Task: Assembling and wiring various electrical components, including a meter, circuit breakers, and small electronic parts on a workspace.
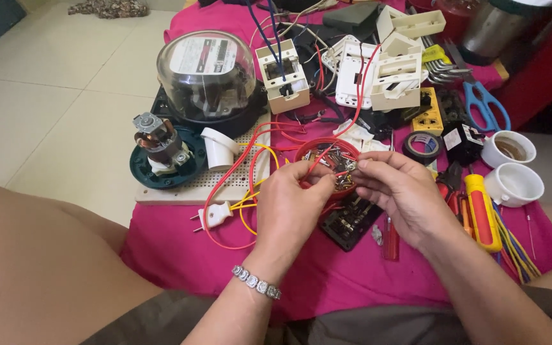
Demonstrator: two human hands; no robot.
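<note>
Cloth (180, 255), pink, spread beneath both hands; electricity meter (207, 75) with clear dome, well beyond the left hand (287, 207); perforated board (237, 182) just left of it; red bowl (328, 160) of small metal parts directly behind the fingertips. Left hand pinches a red wire (321, 158) over the bowl; right hand (400, 191) pinches a small metal piece (350, 165) beside it; yellow-handled screwdriver (482, 211) right of the right hand

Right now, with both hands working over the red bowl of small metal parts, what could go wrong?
1. The left hand and right hand pinch a red wire above the red bowl; a tug might tip it and scatter the parts.
2. The looping wire could drag the white plug.
3. A black component lies under the hands and may get knocked.
</note>
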